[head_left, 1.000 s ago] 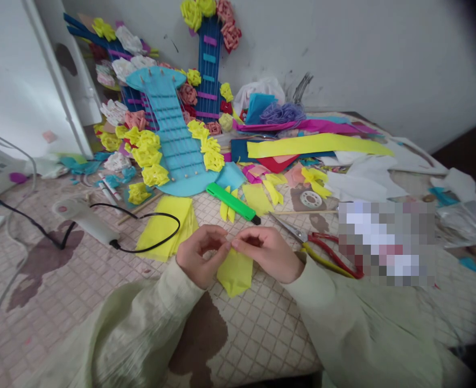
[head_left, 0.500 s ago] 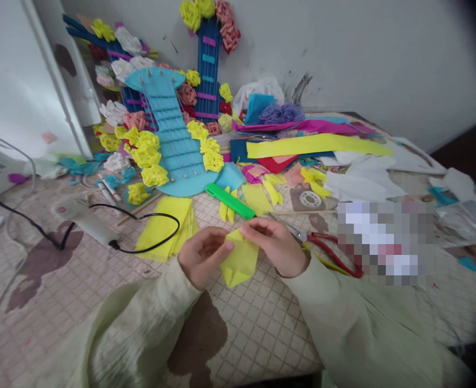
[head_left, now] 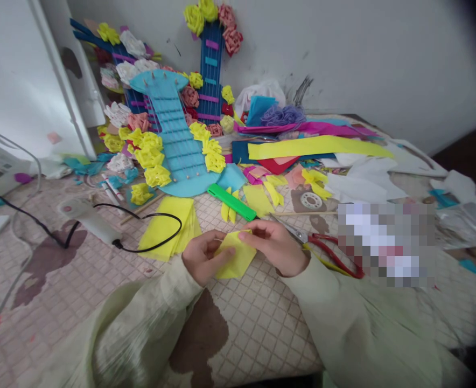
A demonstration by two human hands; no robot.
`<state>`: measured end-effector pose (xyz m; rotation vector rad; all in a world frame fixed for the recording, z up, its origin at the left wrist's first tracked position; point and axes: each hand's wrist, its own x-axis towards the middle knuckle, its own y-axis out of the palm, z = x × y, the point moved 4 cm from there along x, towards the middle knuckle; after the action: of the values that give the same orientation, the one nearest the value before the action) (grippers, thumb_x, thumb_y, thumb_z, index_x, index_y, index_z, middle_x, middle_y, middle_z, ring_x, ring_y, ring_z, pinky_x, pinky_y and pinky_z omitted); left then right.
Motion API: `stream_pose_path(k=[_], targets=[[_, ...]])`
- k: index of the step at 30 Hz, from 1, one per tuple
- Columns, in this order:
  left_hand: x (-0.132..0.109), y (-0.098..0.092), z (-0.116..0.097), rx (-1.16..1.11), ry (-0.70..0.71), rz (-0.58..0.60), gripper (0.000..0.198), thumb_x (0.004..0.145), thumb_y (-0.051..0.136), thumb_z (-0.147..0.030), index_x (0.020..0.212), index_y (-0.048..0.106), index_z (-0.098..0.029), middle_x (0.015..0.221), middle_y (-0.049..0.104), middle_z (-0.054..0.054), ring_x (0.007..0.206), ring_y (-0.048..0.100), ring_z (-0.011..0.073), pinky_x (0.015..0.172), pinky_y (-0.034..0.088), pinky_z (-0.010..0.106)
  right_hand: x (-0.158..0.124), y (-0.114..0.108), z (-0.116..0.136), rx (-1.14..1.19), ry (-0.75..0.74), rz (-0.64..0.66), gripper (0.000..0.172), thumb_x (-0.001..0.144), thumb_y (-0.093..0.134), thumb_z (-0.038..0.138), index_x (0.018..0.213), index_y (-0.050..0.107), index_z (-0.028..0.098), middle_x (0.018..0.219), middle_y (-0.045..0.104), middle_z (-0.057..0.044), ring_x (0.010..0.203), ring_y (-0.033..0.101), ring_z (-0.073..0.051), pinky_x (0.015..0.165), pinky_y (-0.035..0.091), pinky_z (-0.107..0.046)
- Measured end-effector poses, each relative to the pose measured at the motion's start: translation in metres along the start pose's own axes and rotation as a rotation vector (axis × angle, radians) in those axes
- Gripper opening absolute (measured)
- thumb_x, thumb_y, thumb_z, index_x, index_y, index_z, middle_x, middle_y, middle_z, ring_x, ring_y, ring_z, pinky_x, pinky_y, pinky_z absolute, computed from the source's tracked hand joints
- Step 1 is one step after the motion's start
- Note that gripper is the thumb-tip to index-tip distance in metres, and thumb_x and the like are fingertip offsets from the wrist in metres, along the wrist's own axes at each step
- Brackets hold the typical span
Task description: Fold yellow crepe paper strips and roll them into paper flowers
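Between my two hands is a small sheet of yellow crepe paper [head_left: 237, 261], held just above the table. My left hand [head_left: 206, 257] pinches its left side, thumb in front and fingers behind. At the upper right corner, my right hand [head_left: 276, 245] grips the paper between thumb and fingers. Beyond my hands lies a bright green plastic stick-like tool [head_left: 232, 201], resting over folded yellow paper strips [head_left: 225, 211]. Scissors with red handles [head_left: 335, 250] lie beside my right wrist. A stack of yellow paper sheets [head_left: 163, 234] is left of my left hand.
A white glue gun [head_left: 90, 221] with a black cord lies at left. Behind stands a light blue guitar-shaped board [head_left: 171, 134] with yellow paper flowers [head_left: 149, 151]. A long yellow paper strip [head_left: 319, 146] and white paper [head_left: 363, 180] lie at the back right.
The yellow paper has tilted and shifted slightly, its lower edge now higher and flatter. My left thumb has moved a little further over its front. Both hands keep their hold.
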<state>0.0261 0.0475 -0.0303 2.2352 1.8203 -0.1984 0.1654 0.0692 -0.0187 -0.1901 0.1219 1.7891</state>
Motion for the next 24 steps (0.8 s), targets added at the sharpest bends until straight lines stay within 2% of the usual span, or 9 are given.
stream_pose_path(k=[4, 8, 10, 13, 15, 17, 21, 24], targets=[[0.004, -0.004, -0.002, 0.006, 0.038, -0.020, 0.019, 0.060, 0.065, -0.025, 0.073, 0.057, -0.013, 0.063, 0.063, 0.000, 0.055, 0.057, 0.0101, 0.049, 0.044, 0.019, 0.005, -0.006, -0.004, 0.007, -0.037, -0.079, 0.020, 0.062, 0.064, 0.032, 0.071, 0.061, 0.014, 0.060, 0.054, 0.002, 0.056, 0.048, -0.009, 0.053, 0.037, -0.023], [0.006, -0.008, -0.002, 0.001, 0.023, -0.063, 0.019, 0.057, 0.066, -0.027, 0.060, 0.054, -0.013, 0.048, 0.054, -0.005, 0.039, 0.047, 0.0047, 0.036, 0.036, 0.014, 0.004, -0.007, 0.000, -0.063, -0.095, -0.099, 0.023, 0.067, 0.060, 0.036, 0.074, 0.061, 0.014, 0.062, 0.056, 0.000, 0.057, 0.050, -0.010, 0.052, 0.039, -0.023], [0.005, -0.009, -0.003, -0.040, -0.011, -0.086, 0.019, 0.059, 0.065, -0.029, 0.061, 0.053, -0.013, 0.048, 0.054, -0.006, 0.036, 0.047, 0.0047, 0.033, 0.037, 0.014, 0.001, -0.010, 0.008, -0.167, -0.212, -0.113, 0.023, 0.075, 0.052, 0.035, 0.083, 0.060, 0.015, 0.072, 0.059, -0.002, 0.064, 0.053, -0.012, 0.056, 0.042, -0.025], [0.004, -0.010, -0.005, -0.088, -0.085, -0.080, 0.020, 0.060, 0.064, -0.030, 0.066, 0.051, -0.015, 0.051, 0.058, -0.005, 0.037, 0.054, 0.0090, 0.034, 0.044, 0.019, -0.010, -0.016, 0.025, -0.427, -0.539, -0.163, 0.024, 0.082, 0.042, 0.023, 0.102, 0.054, 0.018, 0.094, 0.057, -0.006, 0.084, 0.053, -0.015, 0.072, 0.044, -0.030], [0.004, -0.010, -0.007, -0.090, -0.115, -0.051, 0.021, 0.060, 0.064, -0.030, 0.067, 0.050, -0.015, 0.048, 0.058, -0.005, 0.036, 0.055, 0.0109, 0.031, 0.043, 0.019, -0.016, -0.018, 0.031, -0.641, -0.749, -0.173, 0.026, 0.080, 0.044, 0.015, 0.103, 0.055, 0.019, 0.100, 0.054, -0.008, 0.093, 0.049, -0.017, 0.081, 0.041, -0.034], [0.005, -0.010, -0.007, -0.084, -0.136, -0.008, 0.022, 0.060, 0.064, -0.030, 0.066, 0.049, -0.015, 0.046, 0.058, -0.004, 0.035, 0.055, 0.0122, 0.029, 0.041, 0.018, -0.020, -0.018, 0.030, -0.813, -0.888, -0.154, 0.025, 0.077, 0.047, 0.009, 0.097, 0.058, 0.020, 0.097, 0.055, -0.007, 0.093, 0.049, -0.018, 0.082, 0.040, -0.036], [0.008, -0.010, -0.002, -0.037, -0.157, 0.044, 0.023, 0.060, 0.064, -0.032, 0.064, 0.049, -0.016, 0.044, 0.056, -0.004, 0.033, 0.053, 0.0119, 0.028, 0.039, 0.018, -0.022, -0.016, 0.022, -0.957, -1.023, -0.136, 0.020, 0.074, 0.051, 0.006, 0.079, 0.062, 0.022, 0.084, 0.060, -0.003, 0.084, 0.049, -0.017, 0.077, 0.040, -0.036], [0.010, -0.014, -0.001, 0.048, -0.098, -0.039, 0.025, 0.065, 0.058, -0.038, 0.072, 0.054, -0.014, 0.048, 0.055, -0.003, 0.037, 0.053, 0.0098, 0.032, 0.039, 0.017, -0.023, -0.015, 0.019, -0.981, -1.052, -0.160, 0.017, 0.072, 0.053, 0.007, 0.075, 0.062, 0.021, 0.079, 0.062, -0.002, 0.082, 0.050, -0.017, 0.075, 0.041, -0.036]])
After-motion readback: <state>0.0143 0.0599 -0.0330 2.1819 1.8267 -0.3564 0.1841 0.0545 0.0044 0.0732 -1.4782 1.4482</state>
